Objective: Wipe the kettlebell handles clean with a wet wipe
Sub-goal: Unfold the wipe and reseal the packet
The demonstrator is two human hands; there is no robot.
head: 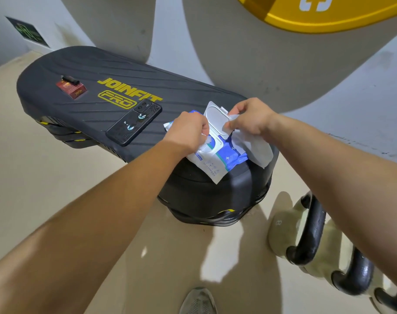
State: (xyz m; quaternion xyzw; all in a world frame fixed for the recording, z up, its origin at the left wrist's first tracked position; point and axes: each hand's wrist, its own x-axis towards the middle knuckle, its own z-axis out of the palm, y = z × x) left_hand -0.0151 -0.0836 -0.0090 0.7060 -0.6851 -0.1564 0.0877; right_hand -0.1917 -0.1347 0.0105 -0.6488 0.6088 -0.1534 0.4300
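A phone (pixel 134 122) and a red pack (pixel 72 88) are lying on the black step platform (pixel 64 71), beside an open wet-wipe packet (pixel 218 158) — lid (pixel 216 120) flipped up. The left hand (pixel 188 130) is pinning the packet; the right hand (pixel 252 117) is pinching a wipe (pixel 256 150). Kettlebells (pixel 281 232) — black handles (pixel 310 230) untouched — are sitting on the floor (pixel 57 168) near the right forearm.

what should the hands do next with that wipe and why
Probably draw the wet wipe fully clear with the right hand while the left hand pins the wipe pack on the step platform. The lid is flipped open, the wipe looks mostly out, and the kettlebell handles by the platform are untouched.
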